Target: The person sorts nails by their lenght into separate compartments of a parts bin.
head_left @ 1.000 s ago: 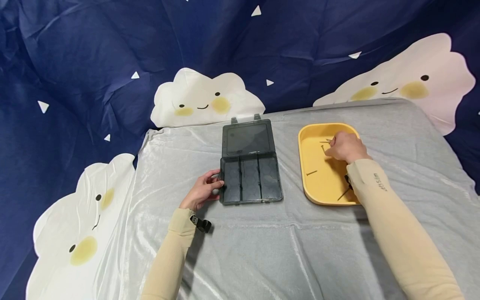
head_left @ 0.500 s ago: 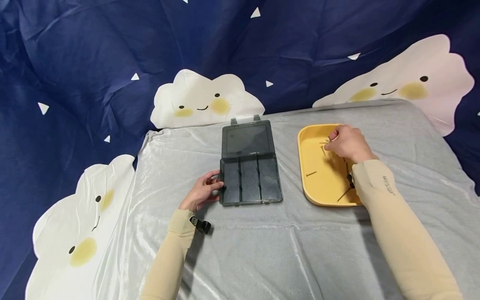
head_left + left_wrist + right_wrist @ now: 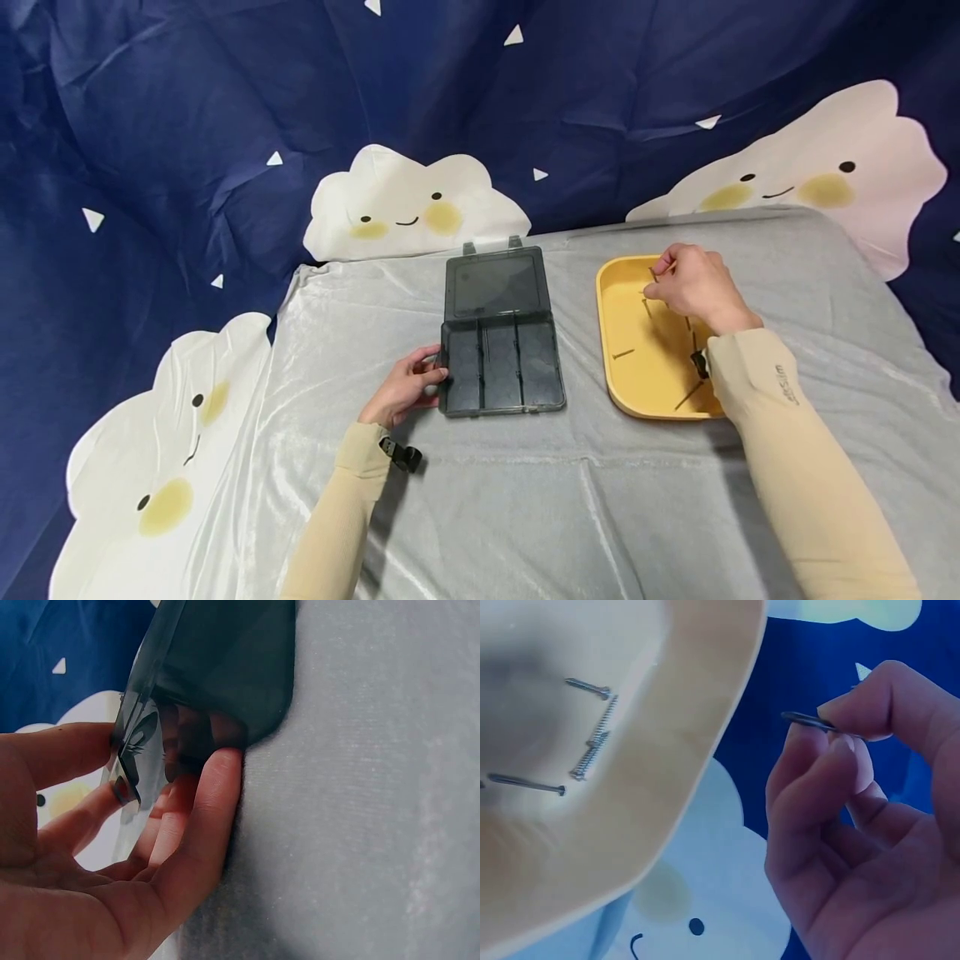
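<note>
My left hand (image 3: 405, 387) grips the left edge of a dark, see-through compartment box (image 3: 462, 367), thumb above the rim and fingers along the side and corner. The box stands open, its lid (image 3: 497, 285) laid back. Two thin metal pieces (image 3: 487, 344) lie in its middle compartment. Over the far end of a yellow tray (image 3: 604, 333), my right hand (image 3: 701, 287) pinches a slim dark screw (image 3: 808, 720) between thumb and fingertips. Its threads do not show. Several screws (image 3: 592, 754) lie loose in the tray; the hand and wrist hide part of the tray's right side.
A grey cloth (image 3: 517, 492) with creases covers the table under box and tray. Behind the far edge hangs a dark blue curtain (image 3: 442, 75) printed with white clouds. A strip of cloth (image 3: 581, 333) separates the box from the tray.
My right hand has drawn up and slightly back from the screws, now with a screw raised in its fingertips. The left hand keeps its grip on the box.
</note>
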A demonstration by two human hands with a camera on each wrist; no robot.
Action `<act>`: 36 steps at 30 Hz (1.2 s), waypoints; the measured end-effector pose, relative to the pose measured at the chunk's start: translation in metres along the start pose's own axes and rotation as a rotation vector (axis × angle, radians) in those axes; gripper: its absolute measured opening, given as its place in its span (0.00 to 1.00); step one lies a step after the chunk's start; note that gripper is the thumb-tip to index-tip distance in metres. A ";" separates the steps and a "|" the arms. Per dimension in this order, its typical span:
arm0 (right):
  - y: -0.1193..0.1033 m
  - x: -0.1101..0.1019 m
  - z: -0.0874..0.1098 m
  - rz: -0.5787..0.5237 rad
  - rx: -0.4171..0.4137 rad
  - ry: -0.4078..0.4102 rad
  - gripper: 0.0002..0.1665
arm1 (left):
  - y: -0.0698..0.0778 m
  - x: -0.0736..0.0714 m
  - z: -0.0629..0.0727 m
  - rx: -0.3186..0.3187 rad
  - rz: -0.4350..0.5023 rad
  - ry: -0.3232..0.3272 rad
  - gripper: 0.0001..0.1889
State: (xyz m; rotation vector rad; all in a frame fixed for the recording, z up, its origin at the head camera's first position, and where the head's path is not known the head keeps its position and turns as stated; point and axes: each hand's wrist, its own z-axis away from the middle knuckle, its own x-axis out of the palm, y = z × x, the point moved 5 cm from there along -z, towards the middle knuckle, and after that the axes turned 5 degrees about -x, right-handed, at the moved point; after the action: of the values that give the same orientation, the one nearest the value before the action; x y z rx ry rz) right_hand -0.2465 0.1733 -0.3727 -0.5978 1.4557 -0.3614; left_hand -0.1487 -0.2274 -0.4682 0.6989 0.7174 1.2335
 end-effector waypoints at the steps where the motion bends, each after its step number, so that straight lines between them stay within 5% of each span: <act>1: -0.002 -0.001 0.001 -0.003 -0.010 0.009 0.13 | 0.000 0.000 0.000 -0.001 0.000 0.000 0.31; 13: -0.026 -0.010 0.008 -0.023 -0.088 0.058 0.11 | -0.020 -0.008 -0.022 -0.009 0.012 0.007 0.32; 29: -0.053 -0.002 0.016 -0.081 -0.174 0.087 0.07 | -0.022 -0.008 -0.022 0.005 0.028 0.038 0.29; 36: -0.062 0.010 0.018 -0.200 -0.168 0.090 0.06 | -0.021 -0.008 -0.023 0.006 0.025 0.036 0.29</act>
State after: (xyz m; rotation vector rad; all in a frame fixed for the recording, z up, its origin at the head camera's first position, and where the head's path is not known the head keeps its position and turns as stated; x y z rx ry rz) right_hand -0.2203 0.1202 -0.3451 -0.8758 1.5266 -0.4288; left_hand -0.1563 -0.2375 -0.4977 0.6936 0.7445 1.2704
